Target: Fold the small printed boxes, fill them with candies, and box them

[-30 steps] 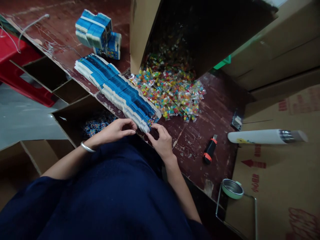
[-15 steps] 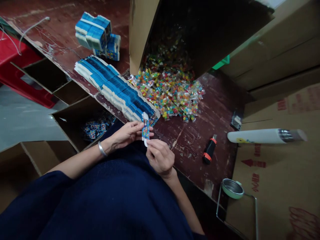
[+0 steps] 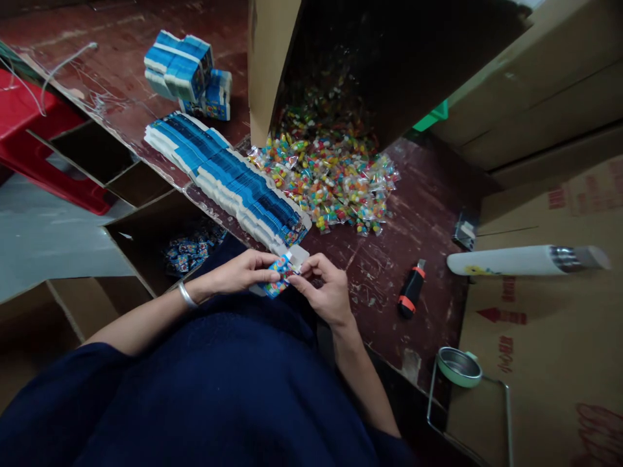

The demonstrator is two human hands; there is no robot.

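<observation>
A small blue printed carton [image 3: 276, 277] with white flaps standing out at its upper end is held between both hands. My left hand [image 3: 248, 270] grips its left side, thumb on the printed face. My right hand [image 3: 325, 285] pinches the carton near the flaps. Just beyond the hands lies a long row of flat blue and white cartons [image 3: 228, 178]. Small clear packets of colourful candy [image 3: 335, 185] spill from a dark opening in a cardboard box [image 3: 272, 58].
Bundled cartons [image 3: 180, 65] lie on the red-brown table [image 3: 370, 279]. A box knife [image 3: 411, 290], a white tumbler [image 3: 506, 261] and a metal cup holder [image 3: 459, 367] are on the right. Wrapped blue packs [image 3: 187, 253] fill part of a box below left; a red stool [image 3: 34, 123] stands beyond.
The carton has turned from nearly upright to slanted, and its upper flaps now stand apart. My right hand has moved up from its lower end to the flaps.
</observation>
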